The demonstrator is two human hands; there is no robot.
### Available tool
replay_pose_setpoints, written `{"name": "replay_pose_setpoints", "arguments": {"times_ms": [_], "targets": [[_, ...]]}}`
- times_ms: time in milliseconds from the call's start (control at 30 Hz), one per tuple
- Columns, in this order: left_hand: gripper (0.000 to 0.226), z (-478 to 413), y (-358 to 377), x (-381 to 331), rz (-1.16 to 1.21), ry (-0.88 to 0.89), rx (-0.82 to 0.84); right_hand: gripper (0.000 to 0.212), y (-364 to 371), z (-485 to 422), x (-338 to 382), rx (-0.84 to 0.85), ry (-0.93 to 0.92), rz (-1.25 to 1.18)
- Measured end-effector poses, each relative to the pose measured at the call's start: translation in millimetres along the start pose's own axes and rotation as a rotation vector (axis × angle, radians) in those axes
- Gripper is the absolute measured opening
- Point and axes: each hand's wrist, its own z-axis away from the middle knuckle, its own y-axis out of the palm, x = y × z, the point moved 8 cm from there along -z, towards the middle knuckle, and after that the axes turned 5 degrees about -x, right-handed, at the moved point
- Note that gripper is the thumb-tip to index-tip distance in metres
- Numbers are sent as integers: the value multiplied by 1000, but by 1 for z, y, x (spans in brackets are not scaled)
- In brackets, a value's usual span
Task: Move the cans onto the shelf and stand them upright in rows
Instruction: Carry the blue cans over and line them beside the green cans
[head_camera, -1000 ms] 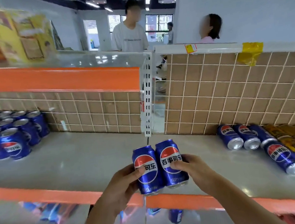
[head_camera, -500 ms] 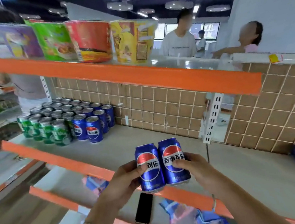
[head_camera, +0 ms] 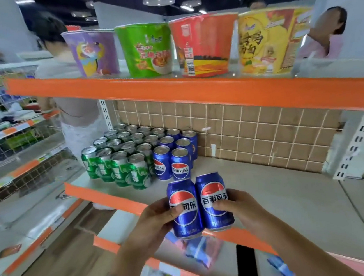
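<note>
**Two blue cans carried up to the standing block**

The pair of blue cans (head_camera: 199, 204) is in the air, upright and pressed side by side, just above the orange front edge (head_camera: 106, 198) of the middle shelf (head_camera: 287, 198). The left grip (head_camera: 150, 222), a bare hand, curls round the left can with the thumb across its label. The right grip (head_camera: 238, 209) does the same on the right can. Both are closed on their cans, and neither can touches the shelf.

Over the last second the hold has not altered, but the surroundings have. The view has swung left along the shelf, away from the bare stretch the pair hung before. The standing blue cans (head_camera: 174, 157) now sit just beyond the held pair, two wide and running back toward the tiled back panel (head_camera: 255, 128). The green cans (head_camera: 119, 161) stand in close rows at their left.

For the task this reads as the carry nearly done. The likely spot is the open shelf at the front or right of the blue rows. The pair is already upright, so it needs only lowering and squaring up. The risk is knocking the front blue can.

Noodle tubs (head_camera: 204, 45) line the shelf above, and a dark phone (head_camera: 246, 265) lies on the shelf below.
</note>
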Motion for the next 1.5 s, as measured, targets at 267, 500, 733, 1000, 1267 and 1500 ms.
{"name": "replay_pose_setpoints", "arguments": {"times_ms": [267,500,733,1000,1267,1500], "targets": [[80,-47,-50,-10,-19,45,1,56,30,-61,-1,15,-19,31],[75,-90,-91,-8,-105,32,-14,72,50,-112,-11,36,-28,55],[64,-116,-116,1,-162,20,65,55,65,-128,-18,-15,-65,12],[58,-116,-118,1,-345,170,-99,62,65,-125,-30,-229,-97,82],[58,-108,-138,16,-599,296,-386,70,74,-115,-22,-310,-149,153],[33,-109,-149,12,-531,356,-494,72,86,-108,-19,-433,-94,223]]}}
